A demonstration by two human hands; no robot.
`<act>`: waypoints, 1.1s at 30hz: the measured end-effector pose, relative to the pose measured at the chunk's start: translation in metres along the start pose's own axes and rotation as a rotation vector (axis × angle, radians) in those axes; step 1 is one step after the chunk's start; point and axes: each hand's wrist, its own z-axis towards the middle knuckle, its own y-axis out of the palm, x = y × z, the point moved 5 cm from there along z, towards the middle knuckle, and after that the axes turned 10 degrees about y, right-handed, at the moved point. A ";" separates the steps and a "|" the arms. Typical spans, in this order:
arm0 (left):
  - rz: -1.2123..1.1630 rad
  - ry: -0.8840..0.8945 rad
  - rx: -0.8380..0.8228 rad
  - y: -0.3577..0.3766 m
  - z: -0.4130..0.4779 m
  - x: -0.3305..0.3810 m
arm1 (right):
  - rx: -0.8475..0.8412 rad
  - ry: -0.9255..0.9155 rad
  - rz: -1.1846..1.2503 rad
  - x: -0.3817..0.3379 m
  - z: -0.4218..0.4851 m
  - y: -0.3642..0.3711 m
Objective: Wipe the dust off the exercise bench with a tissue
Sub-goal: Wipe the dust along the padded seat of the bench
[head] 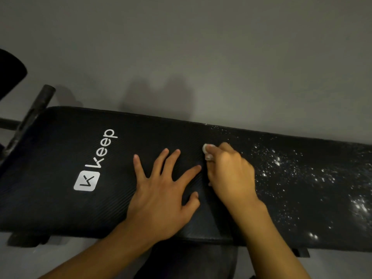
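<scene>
Your left hand [161, 190] lies flat, fingers spread, on the bench [60, 208]; beside it your right hand [229, 170] clutches the tissue [207, 150] against the bench, dust [281, 168] beyond.

Left hand [161, 190] rests flat, fingers spread, on the black bench [60, 208]. Right hand [229, 170] grips a white tissue [207, 151] against the pad, beside white dust [291, 170].

matt ribbed bench pad [60, 198], dusty right end
</scene>
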 end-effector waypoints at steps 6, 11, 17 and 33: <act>-0.006 0.000 0.000 -0.002 0.001 0.002 | 0.030 0.248 -0.021 0.013 0.069 0.003; -0.010 -0.004 -0.005 -0.003 0.001 0.002 | -0.015 0.089 0.034 -0.017 0.062 0.010; -0.002 0.005 -0.016 -0.003 0.002 0.003 | 0.072 0.170 -0.078 0.008 0.050 0.002; 0.008 0.023 -0.040 0.000 0.001 0.001 | -0.074 -0.030 -0.027 0.007 -0.072 0.001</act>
